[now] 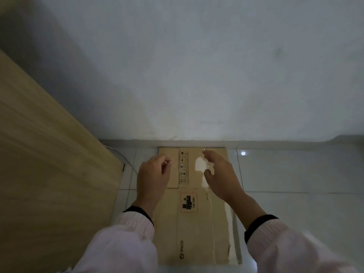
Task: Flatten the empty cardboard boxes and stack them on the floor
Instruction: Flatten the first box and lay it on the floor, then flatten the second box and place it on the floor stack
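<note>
A flattened brown cardboard box (195,223) lies on the tiled floor, its far end against the wall's skirting. It bears a PICO logo, a UN 3481 label and handling symbols. My left hand (153,176) hovers over the box's far left part, fingers loosely curled, holding nothing. My right hand (220,174) hovers over the far right part with fingers spread, empty too. Whether either hand touches the cardboard I cannot tell. A shiny strip of tape (201,164) shows between the hands.
A light wooden panel (49,164) stands along the left side. A thin cable (126,160) runs on the floor beside it. The grey-white wall (197,75) rises straight ahead. Glossy white floor tiles (295,184) extend to the right.
</note>
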